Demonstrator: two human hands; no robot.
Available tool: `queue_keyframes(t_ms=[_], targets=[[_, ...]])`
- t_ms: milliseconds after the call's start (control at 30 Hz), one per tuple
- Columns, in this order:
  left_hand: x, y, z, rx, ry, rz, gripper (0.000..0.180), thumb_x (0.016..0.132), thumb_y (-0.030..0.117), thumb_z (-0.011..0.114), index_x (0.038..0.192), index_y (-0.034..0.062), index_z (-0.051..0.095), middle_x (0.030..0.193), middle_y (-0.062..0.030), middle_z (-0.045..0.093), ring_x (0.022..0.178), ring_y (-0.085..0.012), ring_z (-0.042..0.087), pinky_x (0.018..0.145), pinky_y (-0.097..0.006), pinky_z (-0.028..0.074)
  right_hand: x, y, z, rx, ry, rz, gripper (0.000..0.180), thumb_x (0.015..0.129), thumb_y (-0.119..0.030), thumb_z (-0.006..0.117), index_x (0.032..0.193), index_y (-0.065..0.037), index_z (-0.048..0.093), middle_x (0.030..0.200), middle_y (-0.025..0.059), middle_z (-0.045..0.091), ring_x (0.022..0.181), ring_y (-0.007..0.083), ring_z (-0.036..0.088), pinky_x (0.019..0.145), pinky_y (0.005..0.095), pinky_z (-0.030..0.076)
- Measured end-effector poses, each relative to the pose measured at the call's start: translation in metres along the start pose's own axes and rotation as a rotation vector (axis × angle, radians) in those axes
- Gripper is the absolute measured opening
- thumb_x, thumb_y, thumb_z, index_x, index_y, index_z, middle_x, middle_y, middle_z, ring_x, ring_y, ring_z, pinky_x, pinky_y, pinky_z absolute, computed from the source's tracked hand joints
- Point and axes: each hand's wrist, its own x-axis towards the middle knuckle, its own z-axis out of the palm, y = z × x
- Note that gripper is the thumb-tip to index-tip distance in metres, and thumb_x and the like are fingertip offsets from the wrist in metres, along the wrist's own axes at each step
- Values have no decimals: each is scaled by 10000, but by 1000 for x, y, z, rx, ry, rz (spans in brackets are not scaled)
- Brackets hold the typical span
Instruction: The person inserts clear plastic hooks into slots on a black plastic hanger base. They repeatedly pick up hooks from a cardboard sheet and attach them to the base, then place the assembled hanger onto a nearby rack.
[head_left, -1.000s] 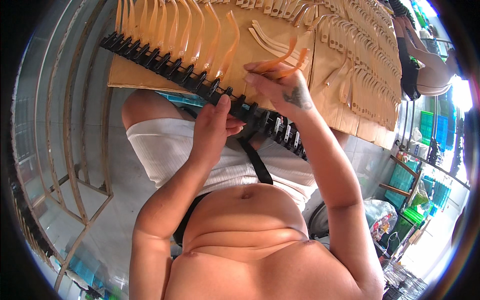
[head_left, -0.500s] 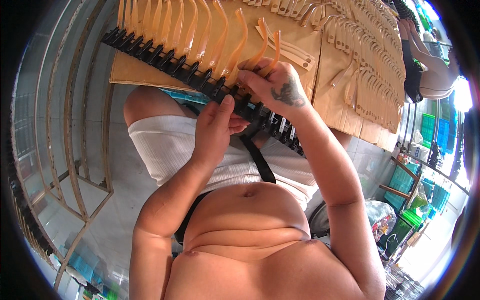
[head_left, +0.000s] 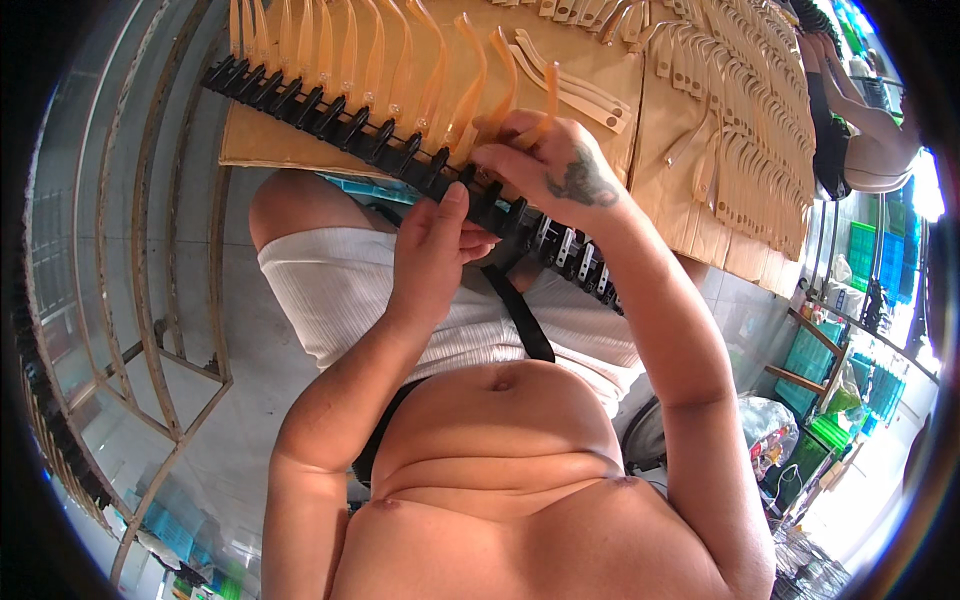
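A long black rack (head_left: pixel 345 130) with a row of clips runs slantwise from the upper left toward my lap. Amber, see-through eyeglass temples (head_left: pixel 375 55) stand upright in its clips along the far left part. My left hand (head_left: pixel 432 245) grips the rack from the near side, thumb on top. Over the rack, my right hand (head_left: pixel 545 165) is closed around an amber eyeglass temple (head_left: pixel 552 90), whose curved tip rises above the fingers. Its lower end is hidden by the hand. To the right of that hand, the clips (head_left: pixel 580 260) hold no temples.
A cardboard-covered table (head_left: pixel 290 145) lies ahead. Rows of pale eyeglass temples (head_left: pixel 755 130) cover its right side, with a few loose ones (head_left: pixel 575 90) nearer. Metal frame bars (head_left: pixel 215 230) stand at left. Another person (head_left: pixel 870 150) sits at far right, near crates (head_left: pixel 805 370).
The rack and its standing temples have shifted slightly left in view. The gap between the temple in my right hand and its left neighbour has widened. My left hand keeps its grip.
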Motion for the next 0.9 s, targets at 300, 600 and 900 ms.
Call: queue_keyframes(t_ms=[300, 600, 900], targets=[[-5, -10, 9, 52, -80, -57, 364, 947, 405, 552, 916, 43, 541, 790, -79, 656, 719, -154, 673, 615, -232, 518, -14, 1, -17, 115, -37, 125, 158, 889, -58, 584, 989, 64, 598, 796, 99, 670, 764, 127, 666, 703, 247, 529], [-5, -11, 5, 46, -98, -58, 383, 939, 434, 550, 933, 52, 578, 843, -109, 681, 774, -208, 689, 684, -296, 527, -12, 5, -14, 18, -24, 78, 161, 873, -74, 626, 974, 52, 628, 806, 80, 678, 758, 121, 655, 698, 249, 523], [-7, -4, 8, 83, -22, -54, 365, 934, 411, 564, 892, 48, 585, 798, -106, 682, 729, -191, 677, 666, -284, 518, -12, 3, -33, -30, 76, -12, 201, 834, -121, 649, 996, -3, 659, 862, 115, 673, 723, 177, 636, 674, 282, 513]])
